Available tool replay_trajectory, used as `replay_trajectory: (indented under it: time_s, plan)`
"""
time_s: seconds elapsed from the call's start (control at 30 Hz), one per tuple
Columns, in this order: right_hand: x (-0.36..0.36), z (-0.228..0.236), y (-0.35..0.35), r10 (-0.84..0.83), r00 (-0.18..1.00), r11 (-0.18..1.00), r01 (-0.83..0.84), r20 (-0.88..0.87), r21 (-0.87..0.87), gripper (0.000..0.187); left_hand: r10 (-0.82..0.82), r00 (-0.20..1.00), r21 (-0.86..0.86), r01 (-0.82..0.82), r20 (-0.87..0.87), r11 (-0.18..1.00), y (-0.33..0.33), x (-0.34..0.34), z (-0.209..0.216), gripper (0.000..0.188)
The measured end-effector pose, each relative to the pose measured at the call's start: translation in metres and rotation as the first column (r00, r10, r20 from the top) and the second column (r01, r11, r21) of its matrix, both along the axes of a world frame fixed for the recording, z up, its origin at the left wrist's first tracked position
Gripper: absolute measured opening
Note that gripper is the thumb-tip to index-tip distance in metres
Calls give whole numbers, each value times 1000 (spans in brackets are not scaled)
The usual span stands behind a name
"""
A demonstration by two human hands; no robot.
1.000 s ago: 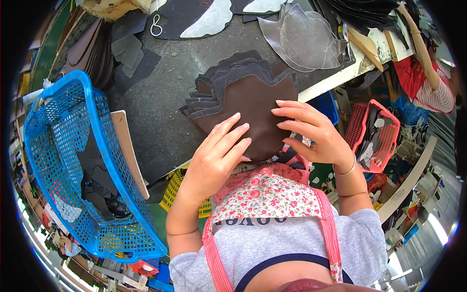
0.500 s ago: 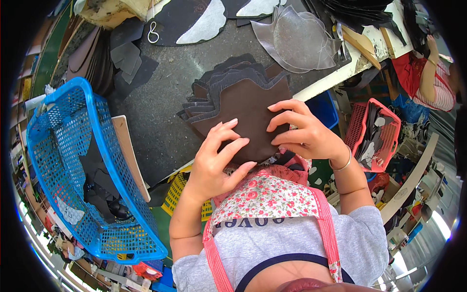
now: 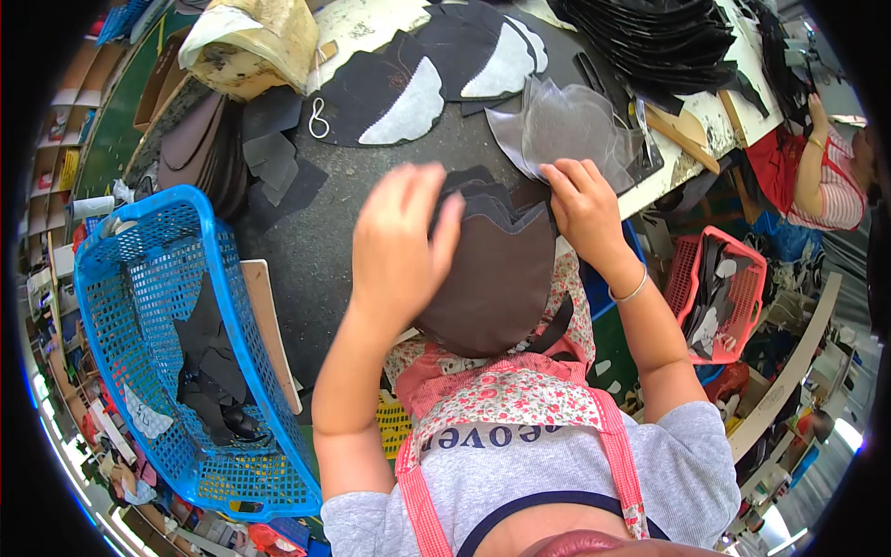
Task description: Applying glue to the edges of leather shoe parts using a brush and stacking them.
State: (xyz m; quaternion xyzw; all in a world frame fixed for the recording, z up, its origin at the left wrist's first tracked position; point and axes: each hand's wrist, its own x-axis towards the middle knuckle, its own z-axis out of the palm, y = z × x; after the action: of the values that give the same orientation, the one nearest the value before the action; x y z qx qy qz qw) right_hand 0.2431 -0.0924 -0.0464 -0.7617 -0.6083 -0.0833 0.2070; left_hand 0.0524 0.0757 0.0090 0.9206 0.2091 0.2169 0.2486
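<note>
Since left hand (image 3: pixel 397 239) and right hand (image 3: pixel 587 215) moved up the stack (image 3: pixel 487 288), left's grip gapes, right's unclear.

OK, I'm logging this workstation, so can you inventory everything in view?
Table: one, dark grey, centre
Piece stack: one, brown and black, table's near edge
Patched pieces: two plus, black-white, table's far side
Clear sheets: several, translucent grey, table's far right
Black pile: one, black, upper right
Flat scraps: several, dark grey, table's left
Cord loop: one, white, table's far left
Blue basket: one, blue, left of table
Pink basket: one, pink, right of table
Yellow basket: one, yellow, lower centre
Co-worker: one, striped clothing, upper right
Background goods: uncounted, mixed, outer edges
Left hand: one, bare, at stack's left
Right hand: one, bare, at stack's right
</note>
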Motion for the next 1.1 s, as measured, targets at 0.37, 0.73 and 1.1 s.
replay_trajectory:
  time_s: [0.37, 0.73, 1.1]
  plan:
    - [4, -5, -7, -98, 940, 969, 165, -327, 183, 12, 166, 979, 44, -161, -122, 986, 90, 51, -21, 36]
    - [-17, 57, -42, -310, 563, 900, 434, -767, -45, 5, -318, 946, -44, 315, -64, 948, -84, -71, -3, 44]
    - [-97, 69, -43, 101, -180, 939, 342, -978, 34, 11, -101, 923, -534, 302, 372, 790, -99, -14, 13, 40]
